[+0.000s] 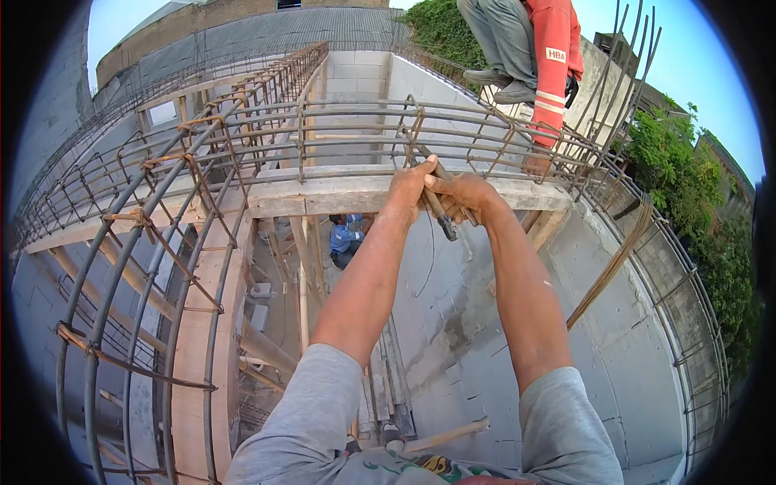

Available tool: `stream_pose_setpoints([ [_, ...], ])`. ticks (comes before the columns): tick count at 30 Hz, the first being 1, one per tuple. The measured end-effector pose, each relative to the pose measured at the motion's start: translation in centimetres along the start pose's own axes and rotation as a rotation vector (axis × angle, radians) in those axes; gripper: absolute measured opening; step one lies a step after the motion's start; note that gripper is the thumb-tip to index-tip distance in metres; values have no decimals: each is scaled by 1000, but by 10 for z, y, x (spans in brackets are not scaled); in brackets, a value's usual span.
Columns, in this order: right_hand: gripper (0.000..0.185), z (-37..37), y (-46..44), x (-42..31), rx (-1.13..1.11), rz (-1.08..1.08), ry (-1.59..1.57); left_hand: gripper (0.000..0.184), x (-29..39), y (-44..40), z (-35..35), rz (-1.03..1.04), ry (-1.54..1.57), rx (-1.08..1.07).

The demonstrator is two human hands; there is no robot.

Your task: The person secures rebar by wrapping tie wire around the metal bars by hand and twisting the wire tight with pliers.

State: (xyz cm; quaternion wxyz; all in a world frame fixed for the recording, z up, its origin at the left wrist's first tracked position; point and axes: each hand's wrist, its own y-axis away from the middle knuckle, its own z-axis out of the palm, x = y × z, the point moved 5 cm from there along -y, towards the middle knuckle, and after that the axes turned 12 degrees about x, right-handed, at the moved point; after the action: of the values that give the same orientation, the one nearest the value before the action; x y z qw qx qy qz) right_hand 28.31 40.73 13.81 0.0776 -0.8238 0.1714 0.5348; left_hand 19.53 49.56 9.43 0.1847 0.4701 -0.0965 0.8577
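Note:
Both my arms reach forward to the rebar cage (347, 121) above a wooden beam (323, 196). My left hand (411, 187) is closed around a handle of a dark pincer-like tool (443, 222). Next to it, my right hand (467, 194) has its fingers wrapped on the same tool, whose other end reaches up among the bars. A bent rebar stirrup (416, 121) stands just beyond the hands. The tool's jaws are too small to make out among the bars.
A person in a red sleeve (550, 89) crouches on the wall at upper right, a hand near the bars. Another person in blue (346, 238) is far below. More rebar (121, 242) runs left; thin wires (618, 259) hang at right. Plants (675, 162) stand beyond.

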Motion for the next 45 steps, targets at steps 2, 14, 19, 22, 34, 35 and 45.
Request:
stream_pose_setpoints([
  [2,56,-4,23,-8,226,-80,147,28,-1,6,8,-22,110,-9],
  [14,64,44,64,15,907,-346,1018,29,-8,5,11,36,77,85],
  [19,43,23,52,13,521,-208,606,56,-13,18,-2,-15,-98,-36],
  [22,46,14,43,26,216,-56,101,69,-14,21,-1,-88,-97,-144],
  [34,72,19,82,0,624,-275,749,37,-26,23,26,-152,534,-194],
  [35,80,31,101,0,724,-396,805,28,-22,30,28,-170,562,-181],
  [45,50,42,84,1,1059,-446,1303,16,-24,17,42,-189,536,-96],
])
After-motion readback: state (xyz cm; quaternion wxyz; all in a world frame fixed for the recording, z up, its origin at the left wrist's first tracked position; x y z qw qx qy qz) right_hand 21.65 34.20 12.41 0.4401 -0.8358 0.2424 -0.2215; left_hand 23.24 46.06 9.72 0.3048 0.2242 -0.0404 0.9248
